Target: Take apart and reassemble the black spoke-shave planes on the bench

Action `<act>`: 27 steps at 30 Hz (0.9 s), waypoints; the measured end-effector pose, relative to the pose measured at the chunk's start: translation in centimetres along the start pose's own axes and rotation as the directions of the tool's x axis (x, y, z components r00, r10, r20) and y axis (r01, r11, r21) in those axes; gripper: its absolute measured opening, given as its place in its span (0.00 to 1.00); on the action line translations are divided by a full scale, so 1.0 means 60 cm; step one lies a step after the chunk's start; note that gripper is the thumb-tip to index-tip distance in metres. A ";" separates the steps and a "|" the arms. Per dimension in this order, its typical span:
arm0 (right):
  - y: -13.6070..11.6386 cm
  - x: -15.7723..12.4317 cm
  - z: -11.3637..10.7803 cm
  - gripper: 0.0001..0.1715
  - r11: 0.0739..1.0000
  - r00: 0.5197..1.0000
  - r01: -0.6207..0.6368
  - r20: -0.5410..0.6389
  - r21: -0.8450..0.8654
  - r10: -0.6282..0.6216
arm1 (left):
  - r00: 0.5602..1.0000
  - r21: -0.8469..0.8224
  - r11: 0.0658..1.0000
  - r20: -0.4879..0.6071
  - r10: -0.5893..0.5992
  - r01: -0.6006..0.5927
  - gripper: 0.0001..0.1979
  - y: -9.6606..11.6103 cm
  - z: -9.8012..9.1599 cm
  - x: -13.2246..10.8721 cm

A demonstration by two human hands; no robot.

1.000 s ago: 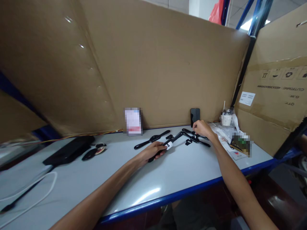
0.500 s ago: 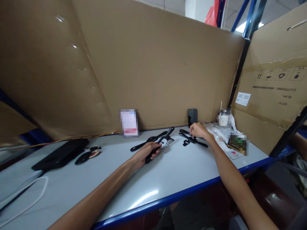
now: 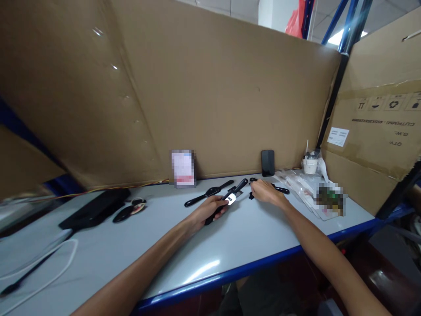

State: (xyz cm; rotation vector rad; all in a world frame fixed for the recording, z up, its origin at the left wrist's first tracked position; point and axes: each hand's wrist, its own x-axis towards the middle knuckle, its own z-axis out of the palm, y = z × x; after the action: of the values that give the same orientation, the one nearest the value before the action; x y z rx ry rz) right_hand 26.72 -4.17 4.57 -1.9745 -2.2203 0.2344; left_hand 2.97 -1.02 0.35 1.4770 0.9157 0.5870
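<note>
My left hand [image 3: 212,210] is wrapped round a black strap-like piece [image 3: 241,184] with a white label [image 3: 231,199] on it. Its far end points up and to the right above the table. Behind it a black watch [image 3: 213,191] with its strap spread out lies on the table. On the right, my right hand [image 3: 265,192] reaches down over black straps [image 3: 282,190]. Its fingers are bent together at the straps' left part, and what they pinch, if anything, is too small to make out.
A phone [image 3: 267,163] and a blurred card [image 3: 183,169] lean on the cardboard wall [image 3: 210,96]. Plastic bags [image 3: 296,182] and a cup [image 3: 310,164] are at the right. A black case [image 3: 95,208], sunglasses [image 3: 123,214] and a white cable [image 3: 70,259] lie left.
My right hand has come down and slightly left, from above the straps to beside the small black piece, now largely covering it. The held strap has turned a little, and the view has shifted slightly.
</note>
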 end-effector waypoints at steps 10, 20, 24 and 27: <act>-0.027 0.014 0.001 0.05 0.920 0.979 0.155 -0.182 0.361 -0.094 | 0.999 0.086 0.996 -0.027 0.031 -0.029 0.15 -0.004 0.007 0.004; -0.004 0.001 -0.015 0.05 0.995 0.987 -0.041 -0.153 0.092 0.054 | 0.999 0.062 0.998 -0.042 0.010 -0.008 0.15 -0.004 0.002 0.004; 0.008 -0.001 -0.010 0.16 0.992 0.991 -0.113 -0.078 -0.054 0.108 | 0.999 0.056 0.998 -0.040 0.014 -0.012 0.16 -0.006 0.001 0.004; 0.005 0.000 -0.007 0.14 0.990 0.993 -0.099 -0.079 -0.104 0.091 | 0.999 0.054 0.998 -0.033 0.015 -0.013 0.16 -0.007 0.003 0.004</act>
State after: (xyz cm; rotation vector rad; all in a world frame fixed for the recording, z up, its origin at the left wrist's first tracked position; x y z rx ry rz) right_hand 27.11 -4.15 4.93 -2.1105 -2.1377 0.0529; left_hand 3.16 -0.93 -0.10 1.5270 0.9542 0.6035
